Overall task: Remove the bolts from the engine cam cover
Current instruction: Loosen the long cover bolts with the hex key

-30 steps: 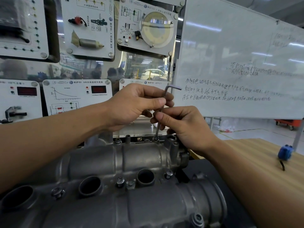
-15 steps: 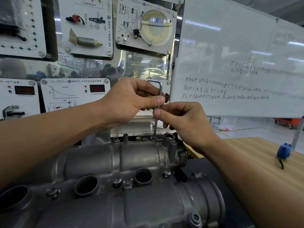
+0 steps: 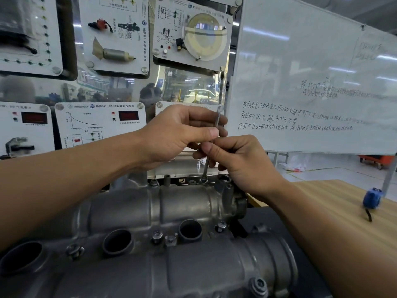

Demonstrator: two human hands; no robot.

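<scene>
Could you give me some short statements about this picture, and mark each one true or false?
The left hand and the right hand both hold the hex key. True.
The key's tip is in a bolt on the cover's near edge. False: the bolt sits on the far edge of the cover.
A blue tape measure lies on the wooden table. True.
The whiteboard is blank. False: the whiteboard carries handwriting.

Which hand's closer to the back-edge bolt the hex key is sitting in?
Right. The right hand pinches the hex key shaft low, just above the bolt; the left hand grips the key's top end, higher and farther from it.
</scene>
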